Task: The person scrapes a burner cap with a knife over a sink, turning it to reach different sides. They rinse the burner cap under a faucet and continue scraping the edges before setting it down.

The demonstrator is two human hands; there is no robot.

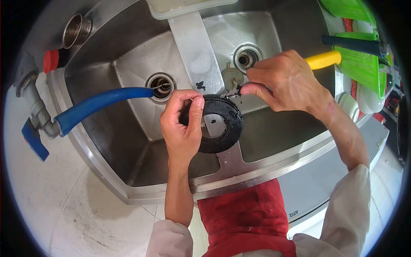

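Note:
My left hand [182, 122] grips a thick black ring [231, 122] by its left side, thumb on top and fingers behind. The ring is tilted above the divider between two sink basins, and black crumbs cling to its upper edge. In my right hand [284, 81] is a yellow-handled knife [323, 60], its handle sticking out to the right of my fist. Its short visible blade [232, 91] is smeared with black residue and meets the ring's top edge. Loose black flakes [200, 85] lie on the divider just above the ring.
A blue hose [105, 103] on a tap [40, 115] reaches over the left basin [128, 73]. A round stopper [232, 76] lies beside the right drain [247, 58]. Green baskets [359, 64] stand at the right, a metal cup [77, 31] at upper left, a pale tray [188, 6] on top.

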